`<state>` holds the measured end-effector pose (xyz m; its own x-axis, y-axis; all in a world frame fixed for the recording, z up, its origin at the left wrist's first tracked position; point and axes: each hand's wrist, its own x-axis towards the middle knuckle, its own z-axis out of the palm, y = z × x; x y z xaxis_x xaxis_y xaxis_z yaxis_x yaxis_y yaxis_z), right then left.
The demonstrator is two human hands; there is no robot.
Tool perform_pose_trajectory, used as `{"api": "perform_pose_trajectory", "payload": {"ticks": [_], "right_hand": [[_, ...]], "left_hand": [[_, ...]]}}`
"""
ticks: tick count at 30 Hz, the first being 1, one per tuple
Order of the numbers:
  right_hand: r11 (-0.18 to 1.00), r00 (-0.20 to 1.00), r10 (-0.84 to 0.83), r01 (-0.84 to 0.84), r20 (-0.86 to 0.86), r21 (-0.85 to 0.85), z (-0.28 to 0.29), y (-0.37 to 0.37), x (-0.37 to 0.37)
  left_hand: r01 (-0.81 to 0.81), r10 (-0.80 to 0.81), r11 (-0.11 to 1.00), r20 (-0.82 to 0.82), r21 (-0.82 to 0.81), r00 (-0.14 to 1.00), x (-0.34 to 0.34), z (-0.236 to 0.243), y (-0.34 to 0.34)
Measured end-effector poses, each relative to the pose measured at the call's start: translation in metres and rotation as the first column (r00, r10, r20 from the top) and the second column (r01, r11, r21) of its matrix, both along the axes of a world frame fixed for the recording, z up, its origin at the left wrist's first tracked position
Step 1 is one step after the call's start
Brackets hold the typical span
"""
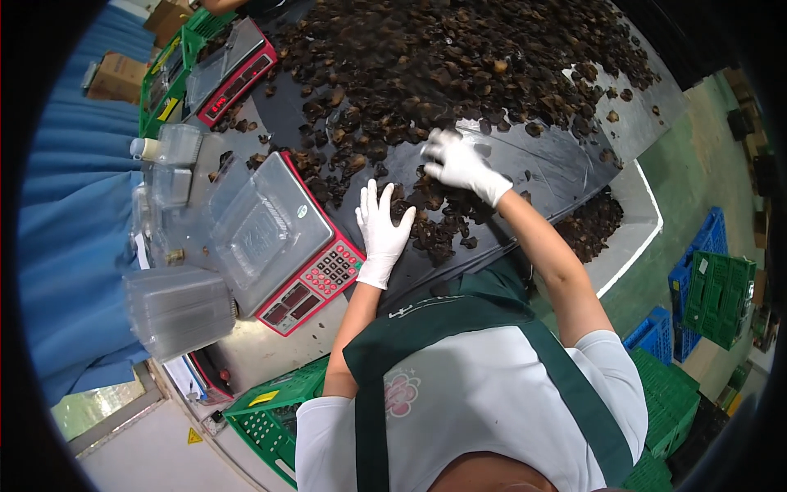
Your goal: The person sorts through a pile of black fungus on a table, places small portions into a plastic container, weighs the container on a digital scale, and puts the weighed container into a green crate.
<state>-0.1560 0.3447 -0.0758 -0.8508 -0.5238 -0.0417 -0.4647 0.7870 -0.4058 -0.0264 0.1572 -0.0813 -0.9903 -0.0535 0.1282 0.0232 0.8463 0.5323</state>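
Note:
Dark brown, curled pieces like mushroom caps (459,74) lie heaped across a table covered in dark sheeting (566,168). My left hand (381,230), in a white glove, rests at the near left edge of the heap. Its fingers are stretched out, the thumb apart, beside a small pile of pieces (438,234). Farther right, my right hand (461,166), also gloved in white, is over the sheeting at the heap's near edge. Motion smears its fingers, so whether they hold a piece cannot be told.
Left of my left hand stands a red-edged weighing scale (316,283) bearing a clear plastic tray (261,234). Stacked clear boxes (180,312) sit beside it. A second scale (234,74) is farther back. Green crates (275,410) and a white bin (635,221) flank me.

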Motion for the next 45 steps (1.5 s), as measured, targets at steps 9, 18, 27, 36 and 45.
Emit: {"api": "perform_pose_trajectory", "payload": {"ticks": [9, 18, 27, 36, 45], "right_hand": [[0.713, 0.893, -0.294, 0.442, 0.340, -0.544, 0.027, 0.099, 0.059], [0.983, 0.964, -0.141, 0.108, -0.225, -0.151, -0.024, 0.073, 0.078], [0.943, 0.901, -0.334, 0.314, -0.279, -0.114, -0.018, 0.076, 0.069], [0.936, 0.887, -0.328, 0.352, -0.325, 0.018, -0.037, 0.054, 0.062], [0.963, 0.969, -0.238, 0.244, -0.060, 0.118, -0.027, 0.062, 0.039]], "left_hand": [[0.127, -0.125, 0.991, 0.051, -0.039, 0.991, 0.052, 0.014, 0.015], [0.529, -0.534, 0.839, -0.006, -0.128, 0.846, -0.006, 0.020, 0.074], [0.312, -0.346, 0.911, -0.089, -0.271, 0.934, -0.015, -0.004, 0.034], [0.178, -0.202, 0.949, -0.069, -0.259, 0.977, 0.004, 0.001, 0.016], [0.238, -0.288, 0.952, -0.294, -0.194, 0.911, -0.044, -0.002, 0.044]]}}
